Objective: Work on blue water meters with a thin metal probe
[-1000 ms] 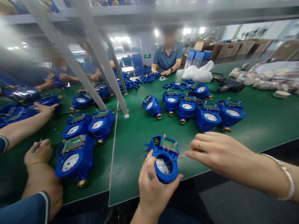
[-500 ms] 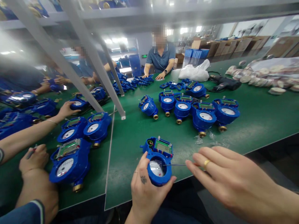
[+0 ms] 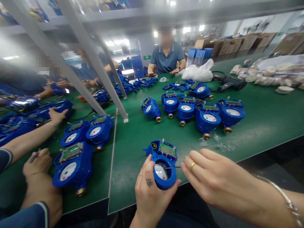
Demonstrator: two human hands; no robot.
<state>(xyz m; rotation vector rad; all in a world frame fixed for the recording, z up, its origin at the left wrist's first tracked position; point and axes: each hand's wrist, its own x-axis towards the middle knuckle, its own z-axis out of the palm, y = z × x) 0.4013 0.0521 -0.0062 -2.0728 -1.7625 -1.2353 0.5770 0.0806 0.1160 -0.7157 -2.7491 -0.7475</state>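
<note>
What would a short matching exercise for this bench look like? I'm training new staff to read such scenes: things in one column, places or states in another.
Things:
1. left hand
2. right hand
3. white plastic bag
4. black power tool

Places or states:
A. pinching a thin metal pin
B. lying right of the bag
C. gripping the blue water meter
D. crumpled at the far end

Pairs: 1-C, 2-A, 3-D, 4-B

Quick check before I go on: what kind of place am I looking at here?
Most likely a factory assembly bench for water meters: many blue meters lie on the green table, other people sit working, and the left hand grips one meter.
</note>
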